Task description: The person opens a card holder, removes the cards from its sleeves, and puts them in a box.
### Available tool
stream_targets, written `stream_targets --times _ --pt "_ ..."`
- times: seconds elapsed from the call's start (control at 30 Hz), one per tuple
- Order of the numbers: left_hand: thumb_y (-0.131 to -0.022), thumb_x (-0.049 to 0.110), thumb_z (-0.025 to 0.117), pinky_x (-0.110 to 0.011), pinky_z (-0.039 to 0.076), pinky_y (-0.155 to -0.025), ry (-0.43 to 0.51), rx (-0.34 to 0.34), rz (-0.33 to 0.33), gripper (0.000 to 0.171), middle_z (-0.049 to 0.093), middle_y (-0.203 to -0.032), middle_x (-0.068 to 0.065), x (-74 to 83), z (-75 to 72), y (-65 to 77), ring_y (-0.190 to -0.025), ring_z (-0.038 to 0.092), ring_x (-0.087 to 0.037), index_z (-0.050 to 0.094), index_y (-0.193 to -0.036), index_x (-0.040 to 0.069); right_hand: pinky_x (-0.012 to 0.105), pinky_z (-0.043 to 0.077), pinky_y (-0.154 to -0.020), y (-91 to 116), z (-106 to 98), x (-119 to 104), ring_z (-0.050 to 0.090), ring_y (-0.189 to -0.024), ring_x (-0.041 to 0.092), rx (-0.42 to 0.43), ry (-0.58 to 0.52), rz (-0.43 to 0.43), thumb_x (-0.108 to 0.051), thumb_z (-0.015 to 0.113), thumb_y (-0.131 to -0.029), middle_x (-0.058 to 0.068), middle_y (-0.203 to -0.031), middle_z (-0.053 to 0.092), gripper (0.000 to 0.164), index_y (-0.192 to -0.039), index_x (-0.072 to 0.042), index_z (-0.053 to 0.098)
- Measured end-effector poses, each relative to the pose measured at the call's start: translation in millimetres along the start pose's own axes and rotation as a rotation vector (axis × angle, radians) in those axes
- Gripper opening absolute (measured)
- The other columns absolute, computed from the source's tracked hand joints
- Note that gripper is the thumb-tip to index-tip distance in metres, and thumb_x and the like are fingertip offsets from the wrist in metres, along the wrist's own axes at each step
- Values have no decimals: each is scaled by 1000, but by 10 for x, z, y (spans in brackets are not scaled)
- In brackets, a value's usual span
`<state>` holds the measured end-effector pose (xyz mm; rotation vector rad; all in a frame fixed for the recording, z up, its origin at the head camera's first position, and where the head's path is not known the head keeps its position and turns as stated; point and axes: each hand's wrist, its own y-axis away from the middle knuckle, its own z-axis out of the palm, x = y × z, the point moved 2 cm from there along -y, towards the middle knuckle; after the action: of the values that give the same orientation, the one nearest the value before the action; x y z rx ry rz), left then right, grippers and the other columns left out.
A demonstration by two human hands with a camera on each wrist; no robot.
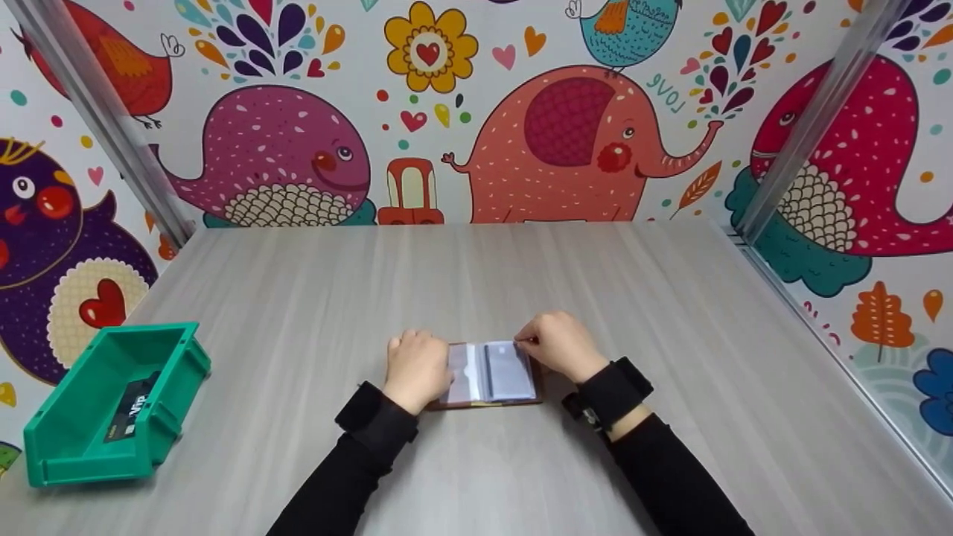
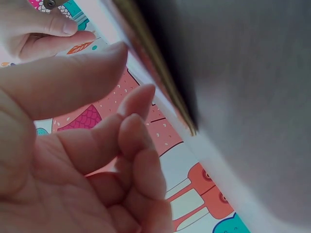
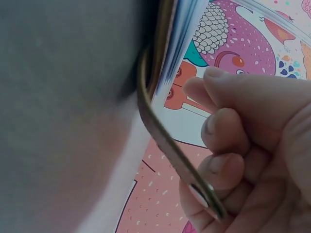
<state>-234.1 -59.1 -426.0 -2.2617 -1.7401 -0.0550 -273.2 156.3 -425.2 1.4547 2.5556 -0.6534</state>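
Note:
A small card holder [image 1: 510,376] with clear plastic sleeves lies spread on the table between my hands. My left hand [image 1: 418,371] rests over its left side; in the left wrist view the thumb [image 2: 104,63] reaches the inner face at its edge and the other fingers curl loosely. My right hand [image 1: 563,347] is at the upper right corner of the sleeves, thumb and index fingertips close together. I cannot tell whether a sleeve is between them. A brown strap [image 3: 167,143] with a metal snap sticks out from the cover beside the right hand's curled fingers.
A green plastic bin [image 1: 93,469] stands at the left of the table, with a black card [image 1: 132,408] marked "Vip" inside. Cartoon-printed wall panels [image 1: 439,112] enclose the table at the back and sides, with metal posts [image 1: 819,126] at the corners.

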Motion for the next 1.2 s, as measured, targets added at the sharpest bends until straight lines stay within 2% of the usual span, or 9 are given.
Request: stream_targets --times 0.37,0.97,1.2 --pt "-77 20 81 -40 33 -70 17 2 5 28 60 -80 -8 9 -9 3 -80 53 -29 57 -64 11 38 54 -70 22 15 9 70 -79 21 -32 15 -35 -5 77 -81 3 -87 75 10 -89 -10 81" --pt "-76 19 81 -41 34 -70 17 1 -3 27 61 -82 -9 6 -12 7 -81 54 -30 58 -64 11 37 54 -68 30 28 -1 70 -77 21 -35 59 -82 -6 80 -80 4 -84 75 7 -86 -8 81" --pt "-77 20 81 -41 33 -70 24 -2 -1 27 61 -81 -8 -1 -4 6 -80 53 -30 59 -65 11 37 51 -69 38 25 5 64 -74 24 -18 85 -114 -9 82 -77 2 -77 67 7 -84 -9 81"
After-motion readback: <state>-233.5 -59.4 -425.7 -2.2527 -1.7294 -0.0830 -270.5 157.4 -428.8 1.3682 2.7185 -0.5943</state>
